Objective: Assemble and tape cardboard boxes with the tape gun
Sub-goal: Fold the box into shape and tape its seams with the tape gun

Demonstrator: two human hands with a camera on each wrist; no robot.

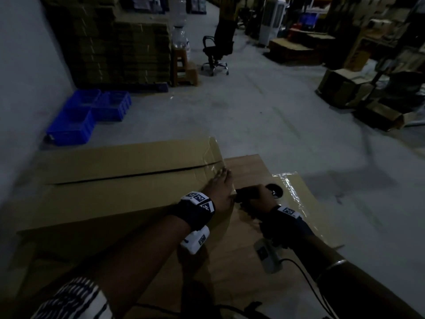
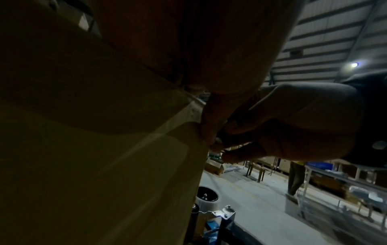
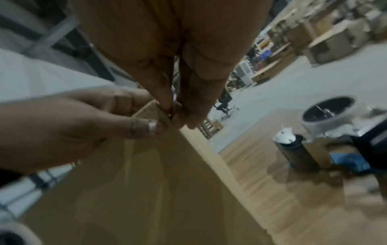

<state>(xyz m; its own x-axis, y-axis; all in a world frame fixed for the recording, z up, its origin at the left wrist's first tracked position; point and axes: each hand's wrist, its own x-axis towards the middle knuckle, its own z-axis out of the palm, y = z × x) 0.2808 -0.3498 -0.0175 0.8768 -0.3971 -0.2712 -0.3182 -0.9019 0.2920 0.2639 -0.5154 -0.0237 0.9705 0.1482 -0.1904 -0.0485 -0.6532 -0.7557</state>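
A long brown cardboard box (image 1: pixel 115 185) lies on the wooden table (image 1: pixel 248 166), its top seam open along most of its length. My left hand (image 1: pixel 222 187) rests flat on the box's right end, fingers straight on top. In the right wrist view its thumb (image 3: pixel 150 127) presses the end face. My right hand (image 1: pixel 251 195) is at that same corner, and its fingertips (image 3: pixel 188 121) pinch a strip of clear tape there. The tape gun (image 1: pixel 274 191) stands untouched on the table just right of my hands, also visible as the tape gun (image 3: pixel 326 122) with its roll.
A flattened cardboard sheet (image 1: pixel 296 203) with glossy tape lies at the table's right edge. A white power strip (image 1: pixel 268 256) and its cable sit near my right forearm. On the floor beyond are blue crates (image 1: pixel 87 116), cardboard stacks (image 1: pixel 119 47) and an office chair (image 1: pixel 216 54).
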